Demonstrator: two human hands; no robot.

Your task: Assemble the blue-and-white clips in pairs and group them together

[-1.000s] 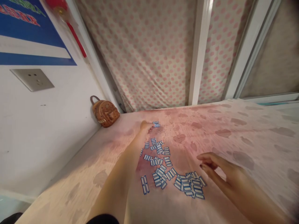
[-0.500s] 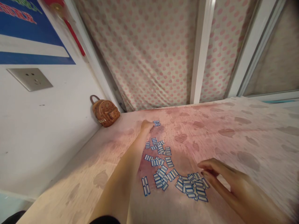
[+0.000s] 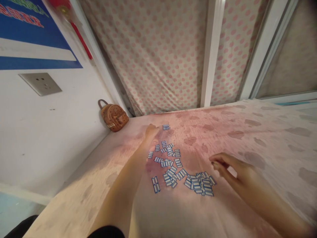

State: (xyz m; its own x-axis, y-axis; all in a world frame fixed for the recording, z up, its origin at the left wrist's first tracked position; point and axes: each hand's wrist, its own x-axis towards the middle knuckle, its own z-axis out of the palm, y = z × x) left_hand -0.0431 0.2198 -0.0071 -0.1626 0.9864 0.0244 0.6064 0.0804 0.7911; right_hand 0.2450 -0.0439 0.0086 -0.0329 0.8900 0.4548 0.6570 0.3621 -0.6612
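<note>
My left hand reaches far across the cloth. It is small in view, with a finger stretched out just left of a neat block of small blue-edged, pale-striped pieces, apart from it. My right hand hovers at the right with thumb and forefinger brought together; whether something thin is between them I cannot make out. Left of it lies a heap of the same striped pieces, overlapping. More loose striped pieces trail from there toward the left hand, and a separate one lies nearer me.
A pink patterned cloth covers the surface. At the far left corner, a small brown backpack leans by the wall. Behind is a dotted curtain with white frame posts. A socket sits on the left wall.
My left hand has drawn back left, away from the neat block. The view has shifted slightly, and another loose striped piece now shows beside my left forearm. My right hand stays pinched near the heap.
</note>
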